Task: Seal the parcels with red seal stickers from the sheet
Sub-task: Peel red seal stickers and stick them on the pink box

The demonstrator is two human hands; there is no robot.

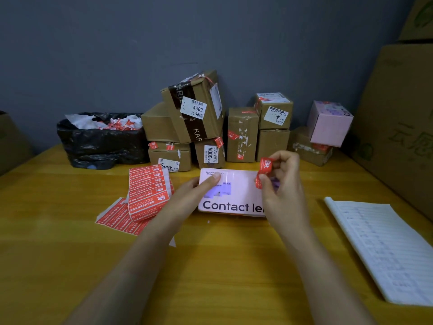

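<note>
From the head view, your right hand pinches a red seal sticker between thumb and fingertips. The strip is bowed, its lower end down at the far right corner of the pink parcel and its upper end lifted clear. Your left hand holds the parcel's left edge with the thumb laid flat on top; the other fingers are hidden behind the edge. The parcel lies flat on the worktop, right in front of you.

To do this step well, I would keep that left thumb pressing so the parcel cannot slide. Tack the lower end first, then smooth the strip over the closing edge in one stroke — pull the bow out before it touches, or it may crease or stick to itself.

The sticker sheet lies just left of the parcel, overlapping a second sheet, both showing rows of red strips. At the back left, a black bag stands open and holds crumpled white and red scraps — probably spent backing. Brown parcels are stacked against the wall, several already carrying red seals, and a notebook lies open to your right
</note>
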